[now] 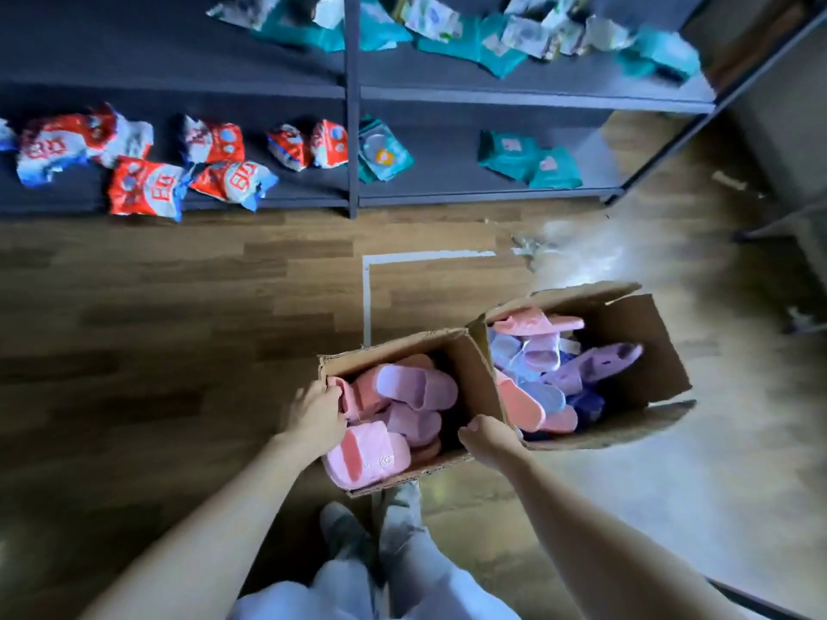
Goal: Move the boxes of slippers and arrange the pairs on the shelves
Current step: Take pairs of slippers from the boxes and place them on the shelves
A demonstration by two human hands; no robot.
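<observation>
Two open cardboard boxes stand side by side on the wooden floor. The near box (473, 364) holds several pink and lilac slippers (416, 387). My left hand (315, 411) grips its left wall, fingers curled over the rim. My right hand (490, 436) grips its right wall near the front corner. The far box (644, 337), touching it on the right, is filled with pink, purple and blue slippers (550, 373). The dark shelves (447, 194) run along the top of the view.
Red-and-white packets (143, 185) lie on the lower shelf at left, teal packets (528, 161) at right and on the shelf above. A shelf post (352, 127) stands in the middle. White tape (367, 297) marks the floor. My feet (371, 521) are just behind the near box.
</observation>
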